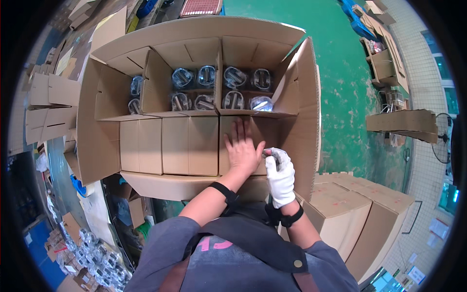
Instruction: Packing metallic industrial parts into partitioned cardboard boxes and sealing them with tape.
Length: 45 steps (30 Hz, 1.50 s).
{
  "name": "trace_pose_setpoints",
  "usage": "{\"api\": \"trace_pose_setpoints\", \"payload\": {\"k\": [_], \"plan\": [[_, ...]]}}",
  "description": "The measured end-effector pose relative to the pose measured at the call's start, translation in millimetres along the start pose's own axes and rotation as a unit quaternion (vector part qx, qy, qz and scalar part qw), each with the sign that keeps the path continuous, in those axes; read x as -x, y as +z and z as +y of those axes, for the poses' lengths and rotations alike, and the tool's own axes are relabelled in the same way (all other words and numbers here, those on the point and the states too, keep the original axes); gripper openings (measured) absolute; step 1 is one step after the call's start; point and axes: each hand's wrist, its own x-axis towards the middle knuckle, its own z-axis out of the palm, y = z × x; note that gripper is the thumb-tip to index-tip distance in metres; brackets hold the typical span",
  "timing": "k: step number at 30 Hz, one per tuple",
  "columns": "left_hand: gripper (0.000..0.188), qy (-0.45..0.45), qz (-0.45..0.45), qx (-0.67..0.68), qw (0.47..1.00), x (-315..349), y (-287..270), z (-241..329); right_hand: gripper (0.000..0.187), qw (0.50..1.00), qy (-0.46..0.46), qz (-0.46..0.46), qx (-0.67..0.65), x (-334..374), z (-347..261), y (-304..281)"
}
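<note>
A large open cardboard carton point(307, 121) stands in front of me. Its far half is split by cardboard dividers point(220, 78), and shiny round metal parts in clear plastic point(234, 76) sit in the compartments. Closed brown inner boxes point(190, 145) line its near half. My bare left hand point(243, 150) lies flat, fingers spread, on the inner box toward the right. Just right of its thumb, my right hand point(280, 176) in a white glove has its fingers curled inward near the carton's right side. Whatever those fingers may hold is hidden.
Taped cartons point(360, 199) stand close by on the right. Many plastic-wrapped metal parts point(92, 258) lie at lower left. Flattened cardboard point(52, 104) is stacked on the left. A fan point(441, 138) and a cardboard-topped stand point(404, 122) are on the far right, beyond the green floor point(340, 107).
</note>
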Motion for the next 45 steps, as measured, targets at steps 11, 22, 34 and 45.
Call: {"api": "trace_pose_setpoints", "payload": {"k": [11, 22, 34, 45], "plan": [[0.074, -0.022, -0.033, -0.022, 0.999, 1.3, 12.5, -3.3, 0.015, 0.998, 0.025, -0.054, -0.025, -4.3, -2.5, -14.1], [0.076, 0.092, -0.107, -0.085, 0.986, -12.1, 12.6, -19.2, 0.019, 0.974, 0.161, 0.008, -0.158, -17.8, -15.8, -9.4], [0.038, 0.183, 0.142, 0.253, 0.939, -53.8, -54.9, -33.1, 0.063, 0.89, 0.067, -0.217, 0.396, -203.7, -37.9, 77.5], [0.038, 0.084, 0.034, -0.057, 0.994, -159.2, 2.8, -17.6, 0.035, 0.875, -0.208, 0.101, 0.426, -256.7, -75.2, 56.1]]}}
